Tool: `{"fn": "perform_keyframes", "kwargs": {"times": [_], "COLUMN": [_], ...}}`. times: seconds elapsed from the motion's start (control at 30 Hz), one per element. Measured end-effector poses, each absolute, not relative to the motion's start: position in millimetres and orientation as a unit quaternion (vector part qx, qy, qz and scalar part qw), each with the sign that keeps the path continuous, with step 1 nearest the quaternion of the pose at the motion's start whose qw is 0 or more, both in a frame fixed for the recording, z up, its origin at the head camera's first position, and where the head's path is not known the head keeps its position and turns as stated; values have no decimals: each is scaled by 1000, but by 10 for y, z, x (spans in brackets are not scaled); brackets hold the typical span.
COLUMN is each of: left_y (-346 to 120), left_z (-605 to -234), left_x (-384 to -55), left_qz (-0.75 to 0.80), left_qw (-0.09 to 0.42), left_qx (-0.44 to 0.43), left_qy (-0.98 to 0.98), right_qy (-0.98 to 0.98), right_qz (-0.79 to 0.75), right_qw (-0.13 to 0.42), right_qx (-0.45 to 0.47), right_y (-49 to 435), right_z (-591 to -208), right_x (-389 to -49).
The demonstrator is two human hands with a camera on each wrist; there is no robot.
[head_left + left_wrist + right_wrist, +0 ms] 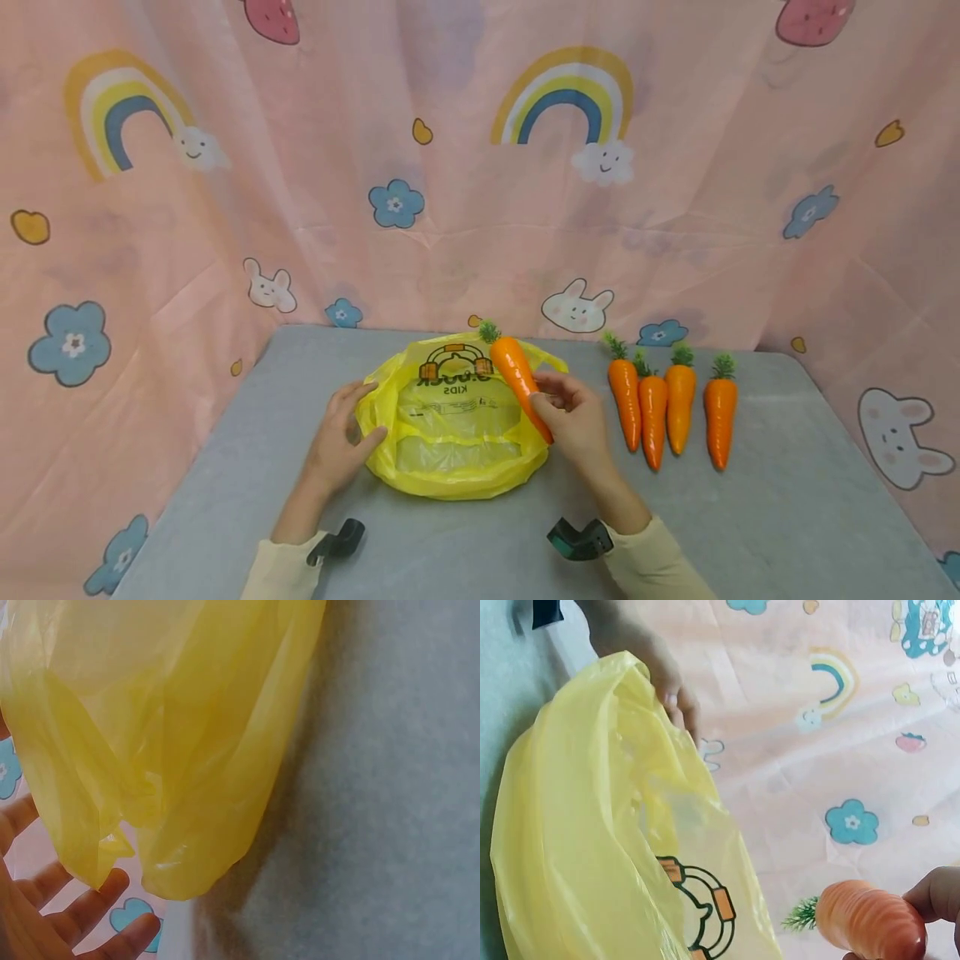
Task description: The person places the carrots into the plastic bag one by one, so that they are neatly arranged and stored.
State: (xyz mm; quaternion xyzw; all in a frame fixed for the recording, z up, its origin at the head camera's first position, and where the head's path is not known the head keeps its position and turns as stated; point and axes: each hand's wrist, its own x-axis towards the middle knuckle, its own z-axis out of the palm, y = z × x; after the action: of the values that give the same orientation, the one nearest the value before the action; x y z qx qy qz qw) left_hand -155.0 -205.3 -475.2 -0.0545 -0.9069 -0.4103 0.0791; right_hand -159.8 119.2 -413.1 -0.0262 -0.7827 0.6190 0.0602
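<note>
At the left, the left hand (337,443) spreads its fingers by a thin, crinkly yellow bag (465,487) — soft, likely apt to slump. Over its right side, the right hand (579,423) pinches a glossy carrot (514,365) toward its tip — probably light, stiff, slick, better held mid-body. Four tapered carrots (680,408) lie farther right.

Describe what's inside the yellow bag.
Inside the yellow bag, only its own walls and mirrored print show. The carrot in the right hand hides part of the opening; anything under its folds cannot be seen.
</note>
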Motion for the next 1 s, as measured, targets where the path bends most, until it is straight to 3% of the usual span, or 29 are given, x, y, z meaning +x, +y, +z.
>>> {"fn": "perform_keyframes", "kwargs": {"times": [1.0], "left_y": [-2076], "left_z": [-4760], "left_x": [-1563], "left_qz": [-424], "left_qw": [100], "left_qx": [-87], "left_qy": [-896], "right_qy": [-762], "right_qz": [648], "right_qw": [8], "right_qx": [-24], "right_y": [603], "right_z": [-4314], "right_x": [-1597]}}
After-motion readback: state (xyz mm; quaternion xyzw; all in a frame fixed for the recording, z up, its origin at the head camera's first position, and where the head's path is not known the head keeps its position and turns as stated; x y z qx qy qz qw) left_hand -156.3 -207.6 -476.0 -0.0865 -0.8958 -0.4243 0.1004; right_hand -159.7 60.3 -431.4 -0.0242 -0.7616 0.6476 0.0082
